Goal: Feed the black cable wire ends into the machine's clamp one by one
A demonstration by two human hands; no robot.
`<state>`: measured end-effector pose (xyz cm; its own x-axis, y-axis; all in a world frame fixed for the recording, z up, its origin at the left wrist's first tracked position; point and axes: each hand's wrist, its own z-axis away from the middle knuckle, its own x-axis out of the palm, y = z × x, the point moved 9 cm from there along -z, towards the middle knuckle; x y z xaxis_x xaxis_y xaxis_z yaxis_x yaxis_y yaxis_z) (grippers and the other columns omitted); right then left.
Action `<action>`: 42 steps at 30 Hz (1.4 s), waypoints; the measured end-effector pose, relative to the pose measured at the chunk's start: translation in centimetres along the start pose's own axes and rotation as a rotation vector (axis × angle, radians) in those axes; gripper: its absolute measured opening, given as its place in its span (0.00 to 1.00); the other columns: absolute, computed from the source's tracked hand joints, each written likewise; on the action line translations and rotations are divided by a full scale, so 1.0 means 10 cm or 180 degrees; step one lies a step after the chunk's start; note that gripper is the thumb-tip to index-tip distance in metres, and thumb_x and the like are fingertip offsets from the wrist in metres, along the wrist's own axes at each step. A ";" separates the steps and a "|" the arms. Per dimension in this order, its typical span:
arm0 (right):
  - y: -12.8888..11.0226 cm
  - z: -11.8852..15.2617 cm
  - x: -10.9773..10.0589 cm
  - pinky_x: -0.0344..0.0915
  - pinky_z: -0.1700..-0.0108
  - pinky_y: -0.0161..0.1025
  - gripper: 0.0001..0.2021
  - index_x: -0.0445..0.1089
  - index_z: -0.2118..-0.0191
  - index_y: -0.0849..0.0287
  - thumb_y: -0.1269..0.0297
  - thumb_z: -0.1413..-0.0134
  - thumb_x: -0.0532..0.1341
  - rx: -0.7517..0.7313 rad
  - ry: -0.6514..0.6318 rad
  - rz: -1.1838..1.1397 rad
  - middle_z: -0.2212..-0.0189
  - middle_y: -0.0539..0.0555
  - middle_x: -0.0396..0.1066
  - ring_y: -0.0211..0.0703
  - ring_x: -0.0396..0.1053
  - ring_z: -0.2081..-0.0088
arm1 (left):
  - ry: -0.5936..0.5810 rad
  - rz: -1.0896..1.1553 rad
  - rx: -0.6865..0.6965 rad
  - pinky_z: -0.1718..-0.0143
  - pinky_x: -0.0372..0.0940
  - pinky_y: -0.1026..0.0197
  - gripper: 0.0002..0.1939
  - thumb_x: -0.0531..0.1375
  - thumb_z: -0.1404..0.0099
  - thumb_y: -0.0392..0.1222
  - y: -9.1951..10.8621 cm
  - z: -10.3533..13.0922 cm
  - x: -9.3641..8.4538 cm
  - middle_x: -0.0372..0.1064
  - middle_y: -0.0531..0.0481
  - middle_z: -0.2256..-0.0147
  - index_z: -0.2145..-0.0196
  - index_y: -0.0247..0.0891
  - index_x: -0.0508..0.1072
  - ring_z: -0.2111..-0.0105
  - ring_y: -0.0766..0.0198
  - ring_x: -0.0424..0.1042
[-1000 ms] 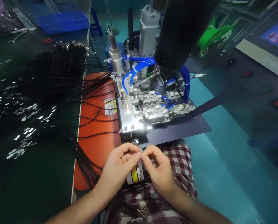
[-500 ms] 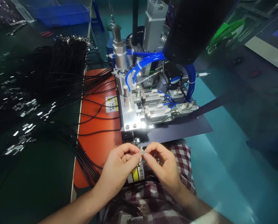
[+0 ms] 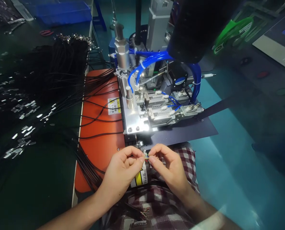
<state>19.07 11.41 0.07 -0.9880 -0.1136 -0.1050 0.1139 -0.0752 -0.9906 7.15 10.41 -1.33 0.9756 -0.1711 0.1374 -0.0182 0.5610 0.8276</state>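
Thin coloured wires (image 3: 146,157) stretch across the small gap between my two hands, just in front of the machine. My left hand (image 3: 124,169) pinches one end between thumb and forefinger; what lies further inside that hand is hidden. Closed in a pinch too, my right hand (image 3: 168,166) grips the wires from the other side. Below them lies a black cable with fanned bare wire ends (image 3: 145,212) on the checkered cloth over my lap. A label with a yellow warning sign (image 3: 142,178) shows under my fingers.
A metal machine (image 3: 135,119) with blue air tubes (image 3: 154,57) stands directly ahead. Black cables run from it over an orange board (image 3: 99,127) to a large cable bundle (image 3: 56,60) at the left. A blue bin (image 3: 63,12) is behind. A dark cylinder (image 3: 197,28) hangs overhead.
My right hand has shifted slightly to the right, so more of the coloured wires shows between the fingertips. The left hand keeps its pinch in nearly the same place.
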 end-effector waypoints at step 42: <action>-0.15 -0.04 -0.13 0.60 0.70 0.35 0.06 0.63 0.72 0.57 0.70 0.44 0.55 -0.0226 -0.0260 0.0765 0.76 0.48 0.63 0.37 0.61 0.74 | -0.0001 -0.0883 0.0351 0.75 0.57 0.66 0.06 0.60 0.44 0.39 0.13 0.01 0.02 0.69 0.50 0.74 0.70 0.35 0.74 0.76 0.67 0.62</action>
<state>20.15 12.05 1.70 -0.9213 -0.1997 -0.3336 0.3340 0.0330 -0.9420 7.33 11.02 -0.22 0.9465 -0.3060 -0.1021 0.2256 0.4014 0.8877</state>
